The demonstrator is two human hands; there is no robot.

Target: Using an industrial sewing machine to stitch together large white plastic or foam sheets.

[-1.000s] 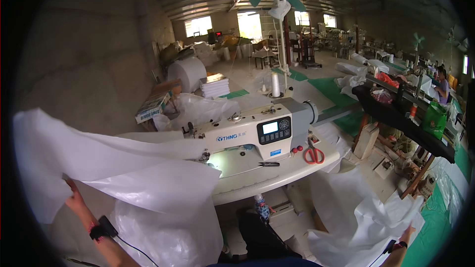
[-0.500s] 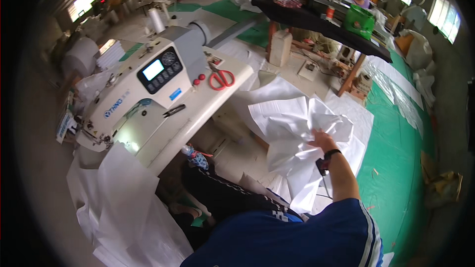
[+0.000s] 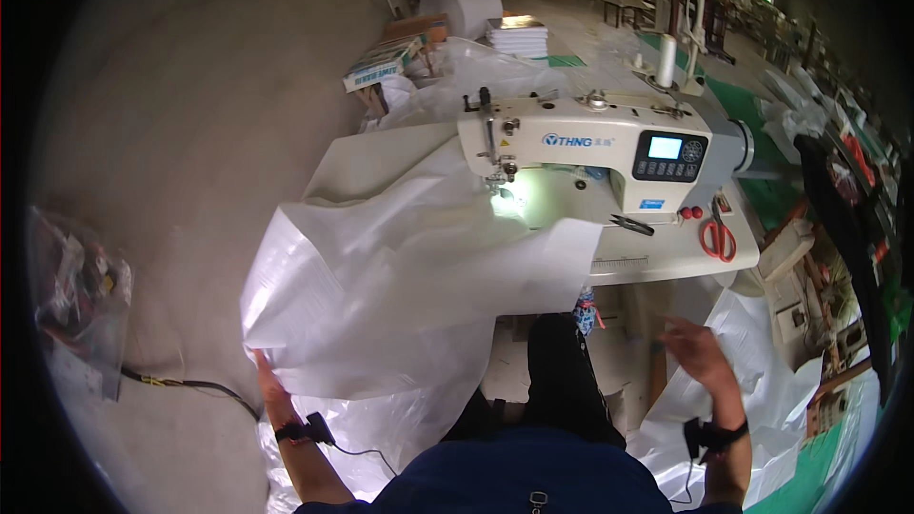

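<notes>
A large white plastic sheet (image 3: 381, 276) drapes over the front left of a sewing machine table, one part lying close by the lit needle area. My left hand (image 3: 269, 379) pinches the sheet's lower left edge, its fingers partly hidden by the fold. Over to the right, my right hand (image 3: 700, 352) is in the air in front of the table, slightly blurred, fingers stretched out and holding nothing. The white sewing machine (image 3: 581, 128) stands behind the sheet. More crumpled white sheeting (image 3: 752, 324) lies below and beyond my right hand.
Small black thread snips (image 3: 630, 226), red-handled scissors (image 3: 718, 240) and two red balls (image 3: 690, 213) rest on the tabletop (image 3: 624, 271). Behind the machine stands a white thread cone (image 3: 665, 62). A clear bag (image 3: 81, 286) and a black cable (image 3: 205, 385) are at the left.
My view has swung left, bringing the machine to the middle right. My right hand has left the crumpled sheeting on the right. My left hand has come into view, gripping the sheet.
</notes>
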